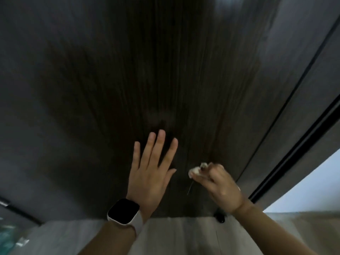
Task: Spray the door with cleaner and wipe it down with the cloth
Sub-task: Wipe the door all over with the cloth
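Two hands are raised against the dark wooden door [165, 70], which fills most of the frame from the top down to the lower middle. In the centre of the frame the left hand [150, 173], with a pale smartwatch [125, 212] on its wrist, lies flat on the door with straight, spread fingers and holds nothing. To the lower right of centre the right hand [219, 183] has its fingers curled, and its grip is closed on a small whitish bunched thing, which I judge to be the cloth [197, 169]; it is blurred, so I cannot be sure of its shape. The cloth is touching or just beside the door surface, near the right edge of the panel, where a black vertical strip [294, 148] runs up the frame. No spray bottle shows in this view. I judge that the wiping step is in hand and the spraying is not visible here. The next move probably calls for pressing the cloth firmly on the wood and drawing it along the grain, while the flat left hand steadies the door so that it does not swing.
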`<move>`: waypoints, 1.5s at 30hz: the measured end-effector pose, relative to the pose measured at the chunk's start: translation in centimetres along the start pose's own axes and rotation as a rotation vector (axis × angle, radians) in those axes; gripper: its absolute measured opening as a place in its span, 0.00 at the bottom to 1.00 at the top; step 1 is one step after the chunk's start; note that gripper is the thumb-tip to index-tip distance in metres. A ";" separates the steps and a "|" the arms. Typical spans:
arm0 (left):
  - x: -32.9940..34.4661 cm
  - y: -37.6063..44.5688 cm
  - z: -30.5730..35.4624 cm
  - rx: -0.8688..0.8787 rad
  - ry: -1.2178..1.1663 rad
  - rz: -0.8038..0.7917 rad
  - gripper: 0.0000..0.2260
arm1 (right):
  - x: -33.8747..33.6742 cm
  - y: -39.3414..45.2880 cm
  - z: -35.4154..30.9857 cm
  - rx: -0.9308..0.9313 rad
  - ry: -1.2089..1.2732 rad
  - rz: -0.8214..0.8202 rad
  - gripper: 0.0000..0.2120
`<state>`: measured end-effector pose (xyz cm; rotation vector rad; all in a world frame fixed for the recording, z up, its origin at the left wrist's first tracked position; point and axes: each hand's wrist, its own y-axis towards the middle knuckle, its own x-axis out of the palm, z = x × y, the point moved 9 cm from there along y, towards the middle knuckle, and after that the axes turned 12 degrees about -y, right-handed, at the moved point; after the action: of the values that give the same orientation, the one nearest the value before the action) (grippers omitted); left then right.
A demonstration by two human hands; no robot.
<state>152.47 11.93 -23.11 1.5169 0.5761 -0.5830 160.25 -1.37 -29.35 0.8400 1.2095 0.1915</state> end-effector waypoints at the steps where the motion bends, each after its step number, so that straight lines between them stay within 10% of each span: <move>1: 0.6 -0.3 -0.2 -0.009 0.009 0.006 0.49 | 1.7 -1.8 0.4 0.028 0.024 -0.059 0.09; 6: 1.1 -1.1 -1.6 -0.058 0.029 0.063 0.43 | 5.0 -6.7 -0.1 0.073 0.034 -0.159 0.15; 15: 2.2 -4.7 -2.4 -0.118 -0.018 -0.030 0.41 | -4.8 -0.5 1.0 0.320 0.046 0.570 0.09; 23: 3.2 -5.0 -3.3 -0.140 -0.038 -0.034 0.44 | 7.5 -5.8 -4.2 -0.003 -0.018 0.080 0.13; 31: 3.7 -4.8 -3.2 -0.152 -0.040 -0.048 0.48 | -2.0 -1.6 -0.1 0.226 0.022 0.501 0.07; 39: 3.5 -4.7 -3.2 -0.196 -0.044 -0.060 0.49 | 11.9 -9.1 -4.1 0.079 -0.007 -0.072 0.12; 45: 3.8 -4.8 -2.9 -0.232 -0.053 -0.075 0.49 | 2.8 -4.8 -1.8 0.279 0.016 0.300 0.06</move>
<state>152.08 14.94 -29.16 1.2622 0.6390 -0.5904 158.29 -2.31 -34.84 1.2661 1.1360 0.2767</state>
